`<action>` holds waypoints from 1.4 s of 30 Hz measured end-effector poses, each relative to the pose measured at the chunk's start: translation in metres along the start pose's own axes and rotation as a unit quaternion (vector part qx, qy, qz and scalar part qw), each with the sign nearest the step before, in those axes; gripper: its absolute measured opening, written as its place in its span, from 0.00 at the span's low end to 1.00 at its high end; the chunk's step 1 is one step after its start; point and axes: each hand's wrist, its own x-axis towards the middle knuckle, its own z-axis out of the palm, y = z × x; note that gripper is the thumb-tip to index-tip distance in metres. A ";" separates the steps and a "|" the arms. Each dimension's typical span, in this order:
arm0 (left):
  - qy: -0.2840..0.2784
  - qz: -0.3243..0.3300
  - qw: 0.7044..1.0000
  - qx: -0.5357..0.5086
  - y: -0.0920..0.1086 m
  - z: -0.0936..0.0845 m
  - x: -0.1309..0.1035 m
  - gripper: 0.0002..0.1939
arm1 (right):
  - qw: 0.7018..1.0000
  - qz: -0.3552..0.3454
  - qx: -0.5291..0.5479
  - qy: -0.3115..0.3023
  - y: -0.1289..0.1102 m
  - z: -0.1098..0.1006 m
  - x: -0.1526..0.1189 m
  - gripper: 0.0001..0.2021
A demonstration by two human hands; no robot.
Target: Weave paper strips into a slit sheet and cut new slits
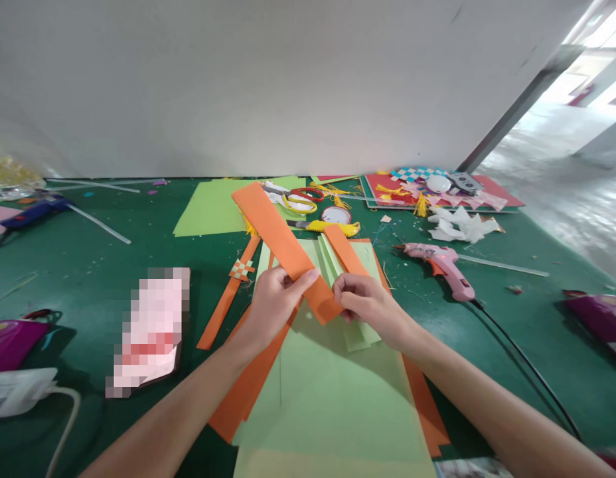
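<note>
An orange paper strip [275, 229] is held slantwise above the work surface. My left hand [278, 299] pinches it near its middle, thumb on top. The fingers of my right hand [362, 299] are closed on its lower right end. Beneath both hands lies a large pale green sheet [338, 405], with orange paper [422, 405] showing from under its sides. Folded light green strips [330, 259] and another orange strip [348, 251] rest on the sheet, partly behind my right hand. Left of them is a narrow orange strip with a small woven checkered piece [241, 269].
A pink glue gun [450, 265] with a black cable lies right. Scissors [301, 199], a yellow cutter [332, 228] and green paper [208, 209] are behind. A phone [151, 332] and blue glue gun [36, 214] lie left. Red boards [502, 191] sit back right.
</note>
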 end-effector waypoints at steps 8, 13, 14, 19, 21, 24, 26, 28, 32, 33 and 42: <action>0.103 -0.005 0.992 -0.071 0.005 -0.011 0.007 0.20 | 1.000 -0.012 0.005 -0.002 0.001 -0.002 0.000 0.02; -0.070 -0.015 0.997 -0.025 0.008 -0.004 0.000 0.15 | 0.996 -0.024 0.075 0.036 -0.005 -0.003 -0.001 0.07; -0.129 -0.020 0.991 -0.021 0.009 -0.003 -0.003 0.13 | 0.996 -0.025 0.083 0.033 -0.006 -0.004 -0.001 0.10; -0.329 -0.044 0.943 0.010 0.016 -0.002 -0.012 0.15 | 0.995 -0.041 0.087 0.005 -0.006 -0.004 -0.002 0.16; -0.330 -0.052 0.942 0.020 0.017 -0.002 -0.012 0.18 | 0.996 -0.052 0.079 0.004 -0.004 -0.004 -0.002 0.18; -0.309 -0.056 0.949 0.028 0.016 -0.001 -0.012 0.21 | 0.995 -0.067 0.078 0.014 -0.001 -0.004 -0.001 0.18; -0.312 -0.054 0.948 0.032 0.014 0.000 -0.012 0.24 | 0.994 -0.071 0.085 0.023 0.001 -0.005 -0.001 0.17; -0.320 -0.052 0.945 0.039 0.012 0.000 -0.013 0.25 | 0.993 -0.070 0.086 0.037 0.002 -0.004 0.000 0.17; -0.316 -0.057 0.946 0.046 0.008 0.000 -0.014 0.27 | 0.993 -0.077 0.074 0.054 0.002 -0.004 0.000 0.18; -0.313 -0.058 0.947 0.046 0.007 0.000 -0.015 0.27 | 0.993 -0.079 0.072 0.056 0.002 -0.003 0.000 0.18; -0.307 -0.061 0.948 0.060 0.007 0.002 -0.014 0.27 | 0.991 -0.095 0.048 0.075 0.005 -0.003 0.001 0.18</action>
